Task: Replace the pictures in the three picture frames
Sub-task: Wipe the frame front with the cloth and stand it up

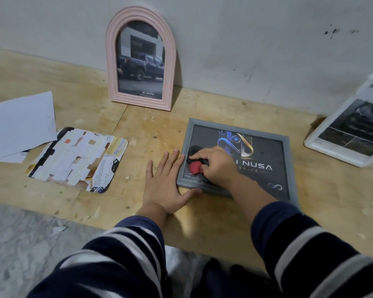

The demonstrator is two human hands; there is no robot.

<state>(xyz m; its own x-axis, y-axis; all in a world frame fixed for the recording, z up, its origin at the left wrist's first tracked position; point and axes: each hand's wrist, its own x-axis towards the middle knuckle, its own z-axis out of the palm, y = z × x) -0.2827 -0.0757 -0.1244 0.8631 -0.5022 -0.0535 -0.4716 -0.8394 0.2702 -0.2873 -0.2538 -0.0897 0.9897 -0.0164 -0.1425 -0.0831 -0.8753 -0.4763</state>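
Left hand (164,186) lies flat, fingers spread, on the wooden worktop (138,125), thumb touching the grey frame (289,168).
Left of it lie loose papers (19,123) and a printed picture (78,158); a pink arched frame (140,59) leans on the wall; right hand (215,164) pinches a red and black cloth (195,167) on the grey frame's glass; a white frame (349,125) leans far right.

Left hand (165,186) lies flat, fingers (170,157) spread; right hand (215,164) curled, gripping.

Plywood board (138,130) rough, matt, w/ knots. Pink frame (140,59) ridged, matt plastic-looking. Grey frame (235,127) matt; glossy print inside. Red/black cloth (195,166) soft.
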